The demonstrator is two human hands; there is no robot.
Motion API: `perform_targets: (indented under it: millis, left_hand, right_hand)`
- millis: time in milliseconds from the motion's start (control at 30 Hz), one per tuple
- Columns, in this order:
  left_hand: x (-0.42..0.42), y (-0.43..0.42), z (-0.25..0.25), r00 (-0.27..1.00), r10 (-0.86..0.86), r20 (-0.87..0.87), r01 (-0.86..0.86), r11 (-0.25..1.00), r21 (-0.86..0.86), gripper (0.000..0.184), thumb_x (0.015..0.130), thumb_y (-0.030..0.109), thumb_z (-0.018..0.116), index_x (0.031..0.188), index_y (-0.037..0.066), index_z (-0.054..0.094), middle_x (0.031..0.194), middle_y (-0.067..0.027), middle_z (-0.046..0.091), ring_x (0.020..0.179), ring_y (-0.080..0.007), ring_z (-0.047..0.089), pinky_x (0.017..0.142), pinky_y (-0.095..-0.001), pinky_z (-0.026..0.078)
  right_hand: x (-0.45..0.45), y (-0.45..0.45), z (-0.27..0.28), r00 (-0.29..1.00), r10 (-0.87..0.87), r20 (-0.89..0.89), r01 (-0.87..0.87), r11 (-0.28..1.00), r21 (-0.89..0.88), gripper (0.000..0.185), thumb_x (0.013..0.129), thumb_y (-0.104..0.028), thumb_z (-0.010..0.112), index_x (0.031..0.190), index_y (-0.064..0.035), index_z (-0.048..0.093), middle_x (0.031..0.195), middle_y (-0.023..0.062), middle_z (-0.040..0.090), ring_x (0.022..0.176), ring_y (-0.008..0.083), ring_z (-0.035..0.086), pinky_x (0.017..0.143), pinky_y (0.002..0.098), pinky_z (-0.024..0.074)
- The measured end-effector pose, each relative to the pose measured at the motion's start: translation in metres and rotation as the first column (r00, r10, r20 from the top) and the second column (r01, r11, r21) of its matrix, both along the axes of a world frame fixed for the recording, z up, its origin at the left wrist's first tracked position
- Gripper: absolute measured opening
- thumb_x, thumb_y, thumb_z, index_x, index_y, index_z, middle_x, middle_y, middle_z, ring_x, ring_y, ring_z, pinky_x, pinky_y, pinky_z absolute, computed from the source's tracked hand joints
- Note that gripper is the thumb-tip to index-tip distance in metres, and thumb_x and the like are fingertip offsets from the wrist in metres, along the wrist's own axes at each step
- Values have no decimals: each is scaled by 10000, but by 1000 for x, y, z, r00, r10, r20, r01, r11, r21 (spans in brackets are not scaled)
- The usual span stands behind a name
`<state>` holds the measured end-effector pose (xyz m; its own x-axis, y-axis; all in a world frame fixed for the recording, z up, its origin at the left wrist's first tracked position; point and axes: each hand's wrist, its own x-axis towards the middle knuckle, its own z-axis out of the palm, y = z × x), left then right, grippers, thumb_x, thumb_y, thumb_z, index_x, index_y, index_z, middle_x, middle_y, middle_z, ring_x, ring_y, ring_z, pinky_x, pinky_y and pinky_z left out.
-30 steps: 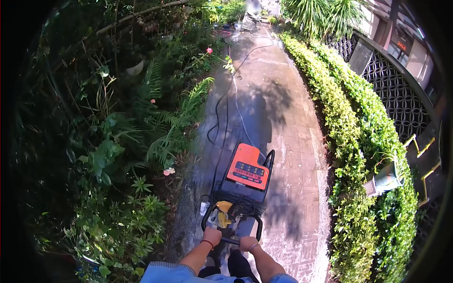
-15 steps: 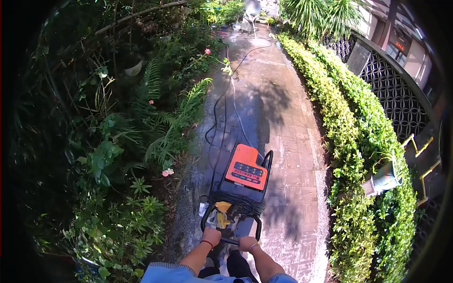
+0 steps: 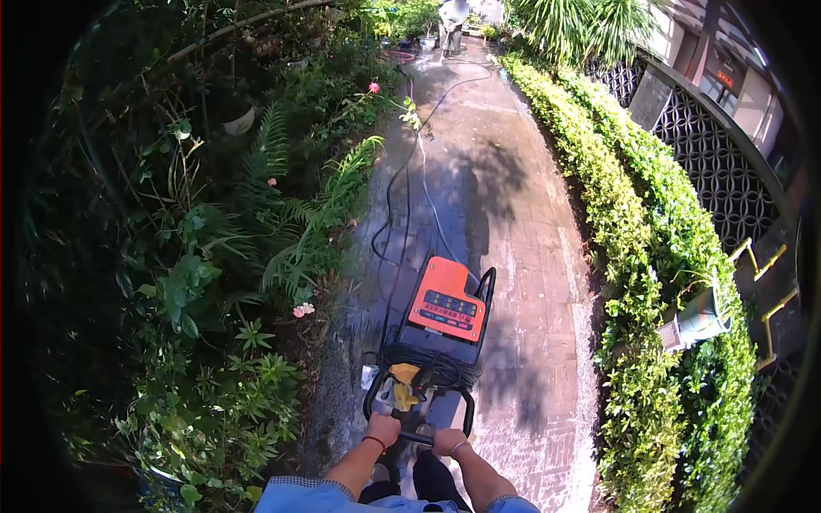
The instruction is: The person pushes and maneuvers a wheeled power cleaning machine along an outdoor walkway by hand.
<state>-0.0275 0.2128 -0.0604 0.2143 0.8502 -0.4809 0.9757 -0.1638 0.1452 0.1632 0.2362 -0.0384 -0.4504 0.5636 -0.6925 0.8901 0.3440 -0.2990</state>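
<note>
My left hand (image 3: 384, 429) is wrapped round the left part of the black push handle (image 3: 417, 439) of a wheeled pressure washer. My right hand (image 3: 448, 441) grips the same bar a little to the right. The pressure washer (image 3: 447, 299) has an orange top with a dark label panel and stands ahead of me on the path. A coiled black cable (image 3: 436, 366) lies across its near end. Beside the coil, between the handle's sides, is a yellow item (image 3: 405, 385) whose kind I cannot make out.
Several hoses (image 3: 390, 209) run from the machine up the wet brick path (image 3: 530, 299). Dense plants (image 3: 282, 239) border the left; a trimmed hedge (image 3: 633, 231) lines the right, with a tilted pot (image 3: 697, 323) on it. At the far end stands another person (image 3: 451, 32).
The distant person's posture has changed. My hands keep their grip on the handle, and the machine looks almost unmoved.
</note>
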Motion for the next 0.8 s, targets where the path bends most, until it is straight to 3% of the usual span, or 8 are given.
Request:
perform_targets:
  millis: [233, 333, 800]
  left_hand:
    - [0, 3, 3, 1000, -2, -6, 2, 1000, -14, 189, 732, 127, 476, 689, 133, 660, 700, -75, 637, 673, -227, 622, 711, -361, 381]
    - [0, 4, 4, 1000, -9, -7, 9, 1000, -22, 188, 731, 127, 475, 689, 133, 659, 703, -76, 638, 675, -228, 622, 713, -362, 380]
    - [1, 6, 10, 1000, -7, -16, 6, 999, -35, 198, 738, 138, 467, 691, 135, 659, 723, -76, 640, 695, -227, 624, 723, -364, 377]
  right_hand:
    - [-3, 5, 14, 999, 32, 28, -31, 998, -46, 264, 687, -225, 503, 862, -64, 618, 887, 145, 619, 836, 285, 600, 719, 372, 478]
    - [0, 2, 3, 1000, -4, -4, 4, 1000, 14, 262, 647, -233, 528, 835, -90, 642, 834, 141, 623, 792, 296, 603, 712, 371, 480]
    - [-3, 9, 20, 999, 23, 33, -22, 999, -48, 266, 678, -221, 507, 886, -95, 615, 890, 138, 617, 838, 290, 597, 731, 377, 472]
